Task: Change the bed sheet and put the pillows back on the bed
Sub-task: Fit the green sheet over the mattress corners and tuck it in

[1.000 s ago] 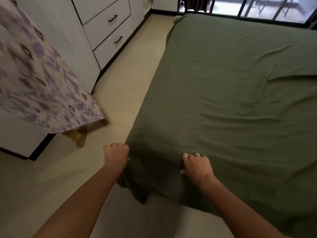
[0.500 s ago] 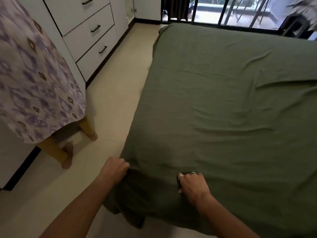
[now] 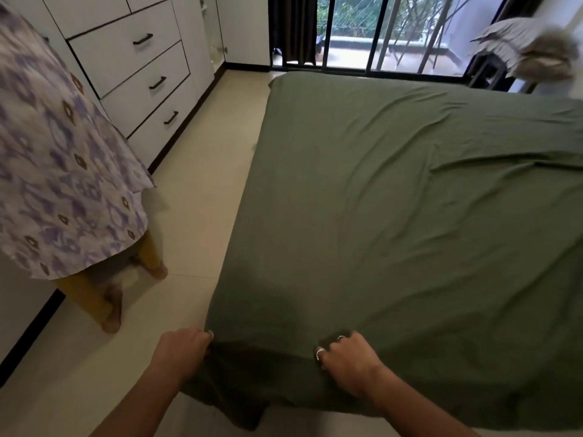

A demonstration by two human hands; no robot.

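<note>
Both hands grip the near edge of the green sheet at the bed's corner.

The green sheet (image 3: 394,216) lies spread over the bed, wrinkled toward the right, its near edge hanging over the corner. The left hand (image 3: 181,350) has its fingers curled round the sheet right at the corner; the right hand (image 3: 345,357), rings on two fingers, pinches a fold of the same edge just along the near side. A second person in a patterned dress (image 3: 60,171) stands on the floor (image 3: 195,197) beside the white drawers (image 3: 142,74).
</note>
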